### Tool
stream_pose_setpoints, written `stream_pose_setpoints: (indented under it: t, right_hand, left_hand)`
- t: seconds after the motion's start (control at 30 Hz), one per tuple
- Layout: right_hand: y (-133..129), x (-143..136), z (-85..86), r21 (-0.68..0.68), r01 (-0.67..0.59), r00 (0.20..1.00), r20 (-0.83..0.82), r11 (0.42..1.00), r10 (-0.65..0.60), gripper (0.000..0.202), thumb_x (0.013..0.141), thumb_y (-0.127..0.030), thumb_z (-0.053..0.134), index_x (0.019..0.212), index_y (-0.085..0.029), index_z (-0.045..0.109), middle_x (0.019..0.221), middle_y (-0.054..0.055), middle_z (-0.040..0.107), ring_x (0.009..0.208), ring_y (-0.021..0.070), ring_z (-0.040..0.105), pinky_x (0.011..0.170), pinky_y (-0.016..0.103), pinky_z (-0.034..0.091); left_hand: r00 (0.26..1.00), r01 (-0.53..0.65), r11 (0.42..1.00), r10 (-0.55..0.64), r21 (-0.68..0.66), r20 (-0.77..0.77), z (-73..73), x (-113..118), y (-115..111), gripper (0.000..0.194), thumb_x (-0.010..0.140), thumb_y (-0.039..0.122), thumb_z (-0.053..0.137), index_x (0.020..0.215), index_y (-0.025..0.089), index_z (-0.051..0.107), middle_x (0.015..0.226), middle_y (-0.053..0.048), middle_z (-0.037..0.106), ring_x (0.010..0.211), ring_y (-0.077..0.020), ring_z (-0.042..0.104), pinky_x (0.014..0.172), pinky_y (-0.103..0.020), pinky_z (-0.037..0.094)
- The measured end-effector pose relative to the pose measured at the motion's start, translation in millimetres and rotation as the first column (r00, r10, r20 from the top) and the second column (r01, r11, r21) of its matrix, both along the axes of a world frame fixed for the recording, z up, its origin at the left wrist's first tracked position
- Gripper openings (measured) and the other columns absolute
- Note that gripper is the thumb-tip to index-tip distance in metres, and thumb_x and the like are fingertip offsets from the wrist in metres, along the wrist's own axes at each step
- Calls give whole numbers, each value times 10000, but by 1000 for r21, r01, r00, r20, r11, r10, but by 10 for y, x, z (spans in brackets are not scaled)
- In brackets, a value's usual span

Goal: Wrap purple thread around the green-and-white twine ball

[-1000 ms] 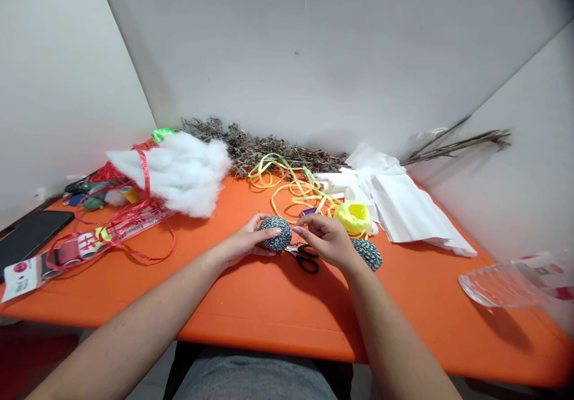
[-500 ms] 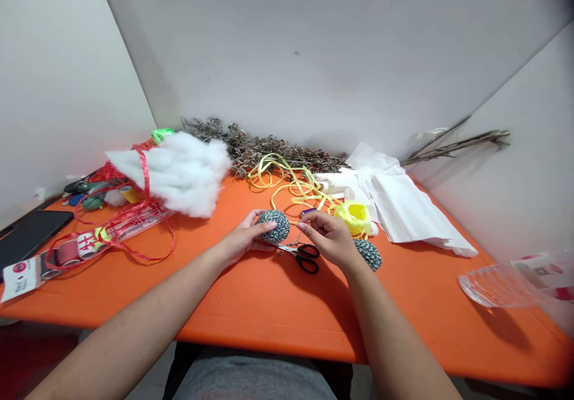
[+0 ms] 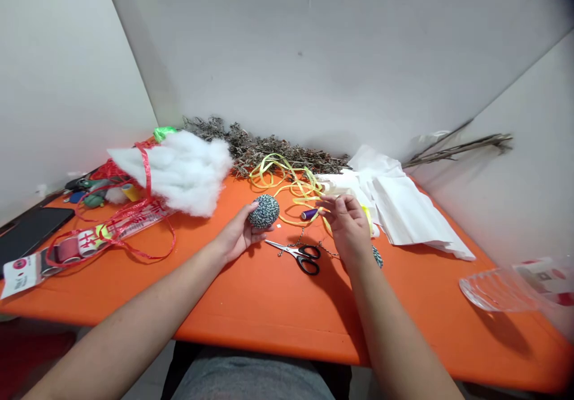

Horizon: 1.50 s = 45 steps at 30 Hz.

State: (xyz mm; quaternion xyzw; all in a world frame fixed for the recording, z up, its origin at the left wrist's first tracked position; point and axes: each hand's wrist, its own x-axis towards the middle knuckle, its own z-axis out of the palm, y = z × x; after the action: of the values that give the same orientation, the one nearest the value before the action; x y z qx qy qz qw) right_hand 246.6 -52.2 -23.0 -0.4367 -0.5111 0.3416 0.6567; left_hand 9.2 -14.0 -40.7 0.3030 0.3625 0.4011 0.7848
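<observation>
A round black-and-white twine ball [image 3: 263,211] rests in my left hand [image 3: 237,235], thumb on top and fingers beneath. My right hand [image 3: 348,225] is raised over the table, its fingers bent with the thumb close to the index finger; whatever is between them is too small to make out. Black-handled scissors [image 3: 299,256] lie on the orange table between my hands, with loose twine beside them. A purple thread spool [image 3: 309,214] lies just left of my right hand. Part of a second twine piece [image 3: 378,257] shows behind my right wrist.
White stuffing [image 3: 192,176], red ribbon and packaged thread spools [image 3: 69,250] are at the left, near a phone [image 3: 33,232]. Dried branches [image 3: 278,152] line the back. Yellow ribbon [image 3: 269,170] and white sheets [image 3: 403,208] lie further right, with a clear plastic container [image 3: 497,289] at the right edge.
My left hand has raised the twine ball slightly and turned more palm up. My right hand has moved right and up, away from the ball, uncovering the purple spool.
</observation>
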Motion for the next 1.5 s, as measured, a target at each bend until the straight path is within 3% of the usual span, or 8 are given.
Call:
stream_pose_setpoints:
  t: [0.17, 0.4, 0.57, 0.77, 1.13, 1.33, 1.47, 1.5]
  right_hand:
    - [-59, 66, 52, -85, -89, 991, 94, 992, 97, 339, 931, -614, 535, 856, -284, 514, 528, -95, 421, 443, 128, 426, 673, 338, 527]
    - [-136, -88, 19, -170, 32, 933, 359, 985, 32, 431, 573, -321, 929, 964, -257, 762, 559, -46, 539, 548, 151, 379, 582, 284, 287]
    - [-53, 9, -21, -153, 213, 954, 248, 965, -171, 329, 792, -535, 758, 832, -209, 752, 490, -52, 409, 501, 145, 318, 527, 284, 198]
    - [38, 179, 62, -157, 120, 976, -163, 980, -146, 535, 909, -695, 501, 800, -209, 696, 430, -70, 415, 394, 117, 348, 441, 248, 299]
    - [14, 468, 114, -97, 63, 818, -566, 993, -107, 450, 1025, -459, 394, 699, -244, 618, 626, -38, 693, 640, 110, 715, 785, 289, 601]
    - [95, 592, 46, -36, 210, 886, -415, 977, -206, 193, 857, -447, 635, 972, -292, 634, 1084, 12, 751, 1097, 204, 714, 1000, 408, 530]
    - [-9, 240, 17, 40, 223, 971, -93, 974, -219, 779, 681, -142, 762, 1375, -346, 473, 1538, 48, 482, 1471, 257, 388, 1203, 477, 287]
    - [-57, 102, 6, 58, 174, 951, 250, 983, -183, 868, 743, -192, 722, 1501, -345, 328, 1648, 62, 304, 1537, 271, 242, 1219, 507, 243]
  left_hand:
    - [998, 36, 999, -36, -1, 47, 49, -9, -31, 228, 880, 350, 546, 978, 158, 620, 772, -74, 734, 566, -159, 688, 371, -172, 421]
    - [986, 168, 984, -169, 62, 10, 49, -54, -51, 326, 829, 398, 601, 1048, 161, 651, 720, -35, 702, 477, -116, 580, 345, -163, 363]
    - [917, 393, 919, -388, 38, -97, 45, -103, -98, 476, 706, 343, 795, 1105, 99, 704, 809, -133, 752, 501, -170, 625, 331, -202, 404]
    - [981, 156, 988, -155, 6, -120, -44, -57, 17, 352, 831, 394, 715, 1099, 173, 662, 812, -72, 733, 546, -138, 652, 393, -173, 462]
    - [987, -126, 991, 130, -44, 90, 78, -172, 146, 251, 845, 396, 529, 947, 174, 589, 722, -45, 690, 510, -142, 636, 339, -161, 352]
    - [978, -13, 996, -5, 83, 210, 236, -255, 70, 431, 787, 431, 513, 1089, 151, 640, 983, -146, 761, 545, -134, 607, 359, -168, 355]
    - [969, 177, 978, -193, 115, 155, 224, -260, 5, 503, 751, 429, 561, 1134, 116, 653, 959, -168, 768, 538, -168, 626, 376, -203, 393]
    - [961, 223, 967, -239, 120, 140, 204, -253, -12, 522, 743, 431, 579, 1155, 119, 652, 937, -157, 768, 534, -166, 625, 385, -204, 401]
